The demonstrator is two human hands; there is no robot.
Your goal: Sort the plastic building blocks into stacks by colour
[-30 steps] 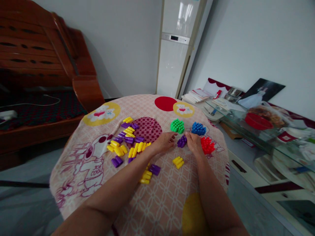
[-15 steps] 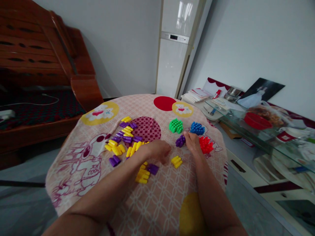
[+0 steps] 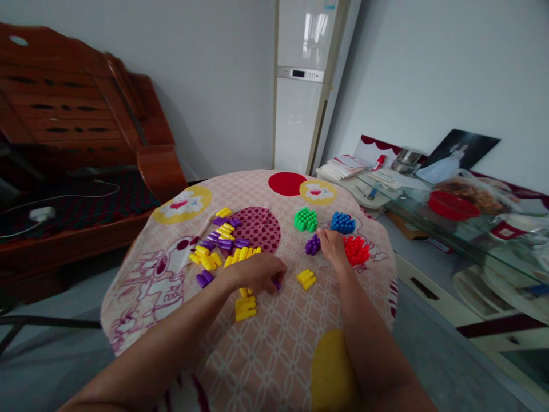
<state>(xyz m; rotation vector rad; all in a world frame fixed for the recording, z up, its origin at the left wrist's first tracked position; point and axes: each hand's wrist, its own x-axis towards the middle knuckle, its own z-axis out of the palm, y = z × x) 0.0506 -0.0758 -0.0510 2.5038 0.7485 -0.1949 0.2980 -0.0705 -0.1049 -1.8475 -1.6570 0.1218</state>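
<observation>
My left hand point(image 3: 259, 272) is closed on a purple plastic piece point(image 3: 277, 283), whose end shows under the fingers. Under its wrist and to its left lie loose double-tube pieces, yellow ones point(image 3: 246, 309) and purple ones point(image 3: 205, 279). My right hand point(image 3: 333, 246) has its fingers bent together at the right side of a purple cluster point(image 3: 313, 245) and touches it; its fingertips are partly hidden. Close by stand a green cluster point(image 3: 306, 220), a blue cluster point(image 3: 342, 223) and a red cluster point(image 3: 357, 250). A small yellow group point(image 3: 306, 279) lies between my hands.
A patterned cloth point(image 3: 274, 355) covers the round table. To the right stands a glass-topped cabinet point(image 3: 407, 220) with papers point(image 3: 342, 167) and a red bowl point(image 3: 453, 206). A wooden bench point(image 3: 154, 166) is at the left, and a tall white appliance point(image 3: 295, 120) stands behind.
My left hand has moved slightly left and down and closed on the purple piece that lay beside it. The right hand stays beside the purple cluster. The view has shifted a little.
</observation>
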